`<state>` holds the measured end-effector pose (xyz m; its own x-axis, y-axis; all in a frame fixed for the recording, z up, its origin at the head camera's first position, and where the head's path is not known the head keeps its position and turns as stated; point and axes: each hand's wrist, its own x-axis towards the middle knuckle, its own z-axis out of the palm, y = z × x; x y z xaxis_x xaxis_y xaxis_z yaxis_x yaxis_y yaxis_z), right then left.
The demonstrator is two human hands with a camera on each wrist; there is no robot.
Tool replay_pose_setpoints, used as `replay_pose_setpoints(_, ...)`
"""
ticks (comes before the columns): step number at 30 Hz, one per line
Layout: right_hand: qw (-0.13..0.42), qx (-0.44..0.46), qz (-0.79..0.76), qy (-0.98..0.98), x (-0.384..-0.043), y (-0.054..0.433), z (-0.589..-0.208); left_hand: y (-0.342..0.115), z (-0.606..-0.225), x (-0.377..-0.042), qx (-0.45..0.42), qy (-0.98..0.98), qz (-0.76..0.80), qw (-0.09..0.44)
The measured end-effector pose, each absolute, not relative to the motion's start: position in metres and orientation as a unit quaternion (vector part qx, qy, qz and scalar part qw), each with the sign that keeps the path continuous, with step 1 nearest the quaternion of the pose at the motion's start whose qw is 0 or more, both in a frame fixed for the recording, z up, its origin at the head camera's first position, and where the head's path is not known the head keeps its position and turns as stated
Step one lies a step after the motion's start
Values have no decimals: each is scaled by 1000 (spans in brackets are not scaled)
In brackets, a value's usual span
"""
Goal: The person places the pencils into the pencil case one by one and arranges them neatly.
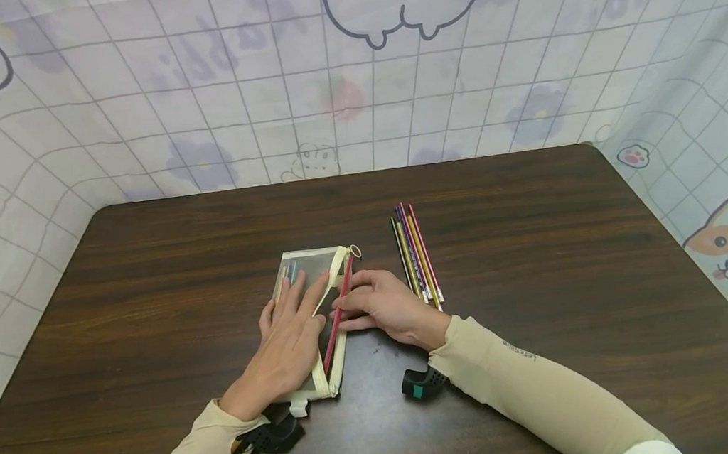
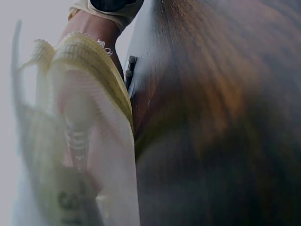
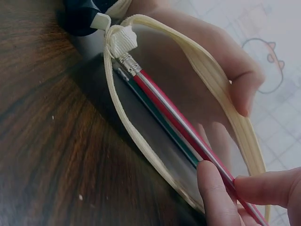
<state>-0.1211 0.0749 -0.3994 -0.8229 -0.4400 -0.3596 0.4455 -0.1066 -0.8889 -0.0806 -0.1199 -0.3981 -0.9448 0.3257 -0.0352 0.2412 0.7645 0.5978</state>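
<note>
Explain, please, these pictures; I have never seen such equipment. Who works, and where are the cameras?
There is no robot: a person works with bare hands. The wide picture comes from a camera on the head; the other two come from cameras on the left and right wrists. On the dark table lie a see-through pouch with pale yellow edging and, beside it, a bunch of pencils. The left hand rests on the pouch. The right hand pinches a red pencil at the pouch's open mouth.
</note>
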Motion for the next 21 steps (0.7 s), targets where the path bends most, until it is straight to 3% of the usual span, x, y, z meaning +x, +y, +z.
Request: replay_pose_setpoints(21,295,-14,-715,634,-120,72,-394,-121,-400,-79,158,934,313,63)
